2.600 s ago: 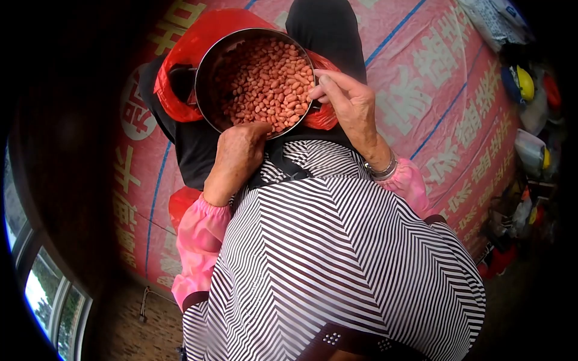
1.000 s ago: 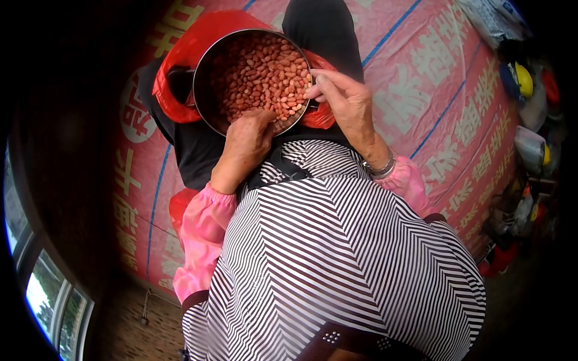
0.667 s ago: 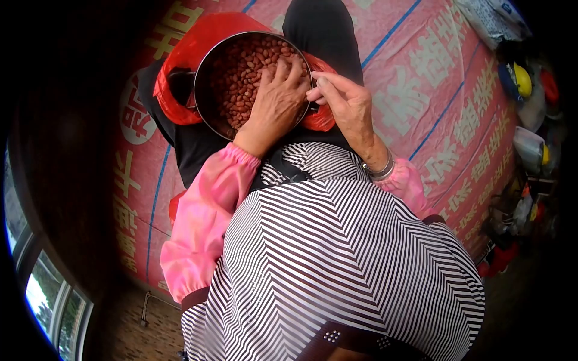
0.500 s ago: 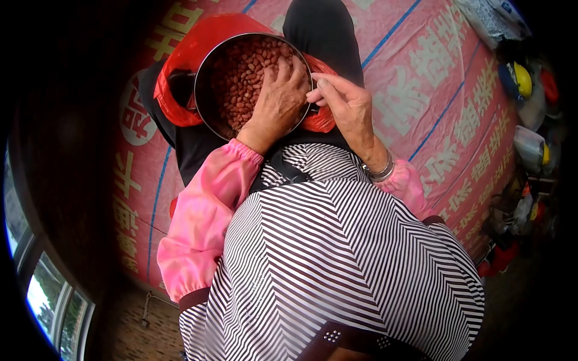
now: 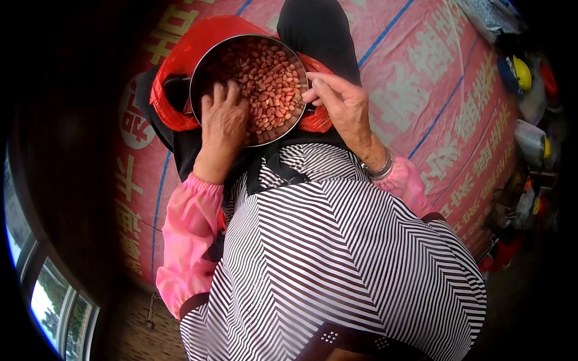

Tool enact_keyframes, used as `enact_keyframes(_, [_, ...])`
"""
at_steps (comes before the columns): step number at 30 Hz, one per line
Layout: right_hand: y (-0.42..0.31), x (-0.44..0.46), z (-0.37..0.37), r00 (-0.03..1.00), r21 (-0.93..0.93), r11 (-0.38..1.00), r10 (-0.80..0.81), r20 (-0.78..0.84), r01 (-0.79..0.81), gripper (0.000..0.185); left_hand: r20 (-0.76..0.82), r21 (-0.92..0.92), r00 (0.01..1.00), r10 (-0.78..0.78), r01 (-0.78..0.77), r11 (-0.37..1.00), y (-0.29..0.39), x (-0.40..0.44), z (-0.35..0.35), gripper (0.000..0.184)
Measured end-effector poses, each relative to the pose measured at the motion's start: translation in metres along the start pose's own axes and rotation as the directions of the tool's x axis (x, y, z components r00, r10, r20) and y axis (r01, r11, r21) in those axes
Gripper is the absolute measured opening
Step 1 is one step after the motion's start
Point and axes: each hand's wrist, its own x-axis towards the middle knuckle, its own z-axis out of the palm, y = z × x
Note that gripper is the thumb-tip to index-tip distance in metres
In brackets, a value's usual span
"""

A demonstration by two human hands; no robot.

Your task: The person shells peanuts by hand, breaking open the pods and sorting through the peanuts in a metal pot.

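A dark metal pot (image 5: pixel 191 90) with a thin bright rim sits on my lap, holding many reddish-brown shelled peanuts (image 5: pixel 274 84). My left hand (image 5: pixel 226 117) reaches inside at the left, its bent fingers apart and touching the peanuts; the fingertips are partly in shadow. At the pot's right rim is my right hand (image 5: pixel 346 108), thumb and fingers brought together in a pinch beside the side handle. What lies between those fingertips is too small to tell. A red plastic bag (image 5: pixel 223 29) lies under and around the pot.
My black-trousered knee (image 5: pixel 319 36) rises beyond the pot. A striped garment (image 5: pixel 337 240) covers my front. Around me spreads a red printed sheet (image 5: pixel 415 78) with large characters and blue lines. Bags and containers (image 5: pixel 530 138) crowd the right side; a window (image 5: pixel 54 295) shows at lower left.
My left hand has swept from the right side of the pot to the left, uncovering the peanuts on the right. My right hand stays at the rim.
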Motion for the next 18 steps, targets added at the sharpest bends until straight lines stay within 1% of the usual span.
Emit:
enact_keyframes(2, [0.000, 0.000, 0.000, 1.000, 0.003, 1.000, -0.006, 0.004, 0.006, 0.023, -0.011, -0.020, 1.000, -0.029, 0.029, 0.999, -0.003, -0.011, -0.009, 0.020])
enact_keyframes(3, [0.000, 0.000, -0.001, 1.000, 0.012, 1.000, -0.007, 0.005, 0.007, 0.023, 0.006, -0.017, 0.999, -0.043, 0.043, 0.999, -0.003, -0.015, -0.016, 0.018])
enact_keyframes(6, [0.003, 0.000, -0.002, 1.000, 0.002, 1.000, -0.010, 0.010, 0.010, 0.024, 0.089, -0.063, 0.996, -0.008, 0.014, 0.998, -0.009, -0.026, -0.014, 0.015])
enact_keyframes(7, [0.004, 0.000, -0.002, 1.000, -0.006, 1.000, -0.013, 0.011, 0.013, 0.024, 0.033, -0.100, 0.999, -0.001, 0.004, 0.995, -0.006, -0.029, -0.015, 0.011])
enact_keyframes(10, [0.004, 0.001, -0.002, 1.000, 0.001, 1.000, -0.013, 0.014, 0.013, 0.025, 0.155, -0.142, 0.988, -0.016, 0.038, 0.989, 0.004, -0.033, -0.022, 0.011])
enact_keyframes(11, [0.004, 0.001, -0.002, 1.000, -0.001, 1.000, -0.014, 0.016, 0.014, 0.025, 0.080, -0.197, 0.997, -0.008, 0.024, 0.980, 0.007, -0.034, -0.018, 0.011])
enact_keyframes(15, [0.004, 0.001, -0.002, 1.000, -0.012, 1.000, -0.017, 0.023, 0.017, 0.025, 0.072, -0.256, 0.997, 0.019, 0.000, 0.967, 0.017, -0.029, -0.009, 0.012])
enact_keyframes(18, [0.003, 0.000, -0.002, 1.000, -0.014, 1.000, -0.016, 0.021, 0.016, 0.025, 0.067, -0.339, 0.996, 0.053, -0.027, 0.940, 0.023, -0.018, -0.005, 0.013])
